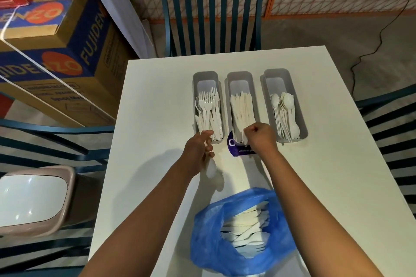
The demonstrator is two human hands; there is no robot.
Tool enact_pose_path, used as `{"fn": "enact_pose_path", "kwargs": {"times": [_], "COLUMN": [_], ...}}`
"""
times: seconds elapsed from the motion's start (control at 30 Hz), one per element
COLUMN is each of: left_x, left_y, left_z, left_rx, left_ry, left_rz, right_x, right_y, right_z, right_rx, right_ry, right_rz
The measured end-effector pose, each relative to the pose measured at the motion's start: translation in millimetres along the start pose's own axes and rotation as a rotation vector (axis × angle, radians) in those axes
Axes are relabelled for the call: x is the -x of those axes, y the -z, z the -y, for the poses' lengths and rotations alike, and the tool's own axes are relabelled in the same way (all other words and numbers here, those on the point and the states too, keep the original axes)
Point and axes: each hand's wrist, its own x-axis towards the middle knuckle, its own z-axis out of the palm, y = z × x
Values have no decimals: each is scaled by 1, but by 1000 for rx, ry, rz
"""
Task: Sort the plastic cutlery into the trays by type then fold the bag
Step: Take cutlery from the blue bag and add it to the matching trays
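Here, three grey trays stand side by side on the white table [157, 101], lengthwise toward twelve o'clock, with narrow strips of bare tabletop between them: the fork tray [205, 76] at eleven o'clock, the knife tray [239, 77] at twelve, the spoon tray [276, 74] at one. Each holds a loose bundle of white plastic cutlery of its own kind. The right hand [258, 137] is curled over the near end of the knife tray, pinching a white piece [245, 139] whose type cannot be told, its tip at the tray's near rim. The left hand [199, 153] hovers just short of the fork tray's near end, fingers bent around the handle of a white plastic spoon [211, 168] whose bowl hangs toward six o'clock above the table. A purple sticker [234, 149] shows partly under the knife tray and the right hand. At six o'clock, near the table's near edge, the blue plastic bag [207, 238] lies open with more white cutlery inside. Bare tabletop stretches wide toward three o'clock and nine o'clock. Dark blue slatted chairs [211, 13] flank the table edges, a bin with a white lid [33, 200] sits at eight o'clock, and cardboard boxes [58, 56] are stacked at ten.
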Motion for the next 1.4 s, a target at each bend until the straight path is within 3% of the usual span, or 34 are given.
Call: {"fn": "enact_pose_path", "kwargs": {"times": [0.1, 0.3, 0.37, 0.53, 0.7, 0.93, 1.03, 1.13, 1.23, 1.4], "left_x": [5, 5, 3, -3, -3, 1, 3, 1, 1, -4], "left_y": [1, 0, 0, -2, -6, -6, -7, -7, -7, -7], "left_z": [1, 4, 6, 10, 12, 15, 14, 16, 18, 21], "left_rx": [52, 56, 54, 79, 70, 28, 84, 113, 93, 49], "left_ry": [72, 13, -14, -70, -88, -115, -103, -85, -48, -20], "left_rz": [114, 160, 152, 103, 96, 64, 75, 59, 58, 45], "right_x": [-15, -8, 5, 42, 50, 51, 48, 30, 11, -17], "right_y": [8, 9, 3, -12, -20, -8, 6, 28, 53, 75], "right_z": [2, 3, 0, -3, -11, -12, -12, -18, -23, -28], "right_rx": [54, -20, -37, 5, -120, -163, -160, -65, -60, 37], "right_ry": [-13, 49, 58, -68, -53, -93, -90, -40, -111, -181], "right_rz": [-6, -39, 69, 602, 544, 602, 478, 125, -124, -278]}}
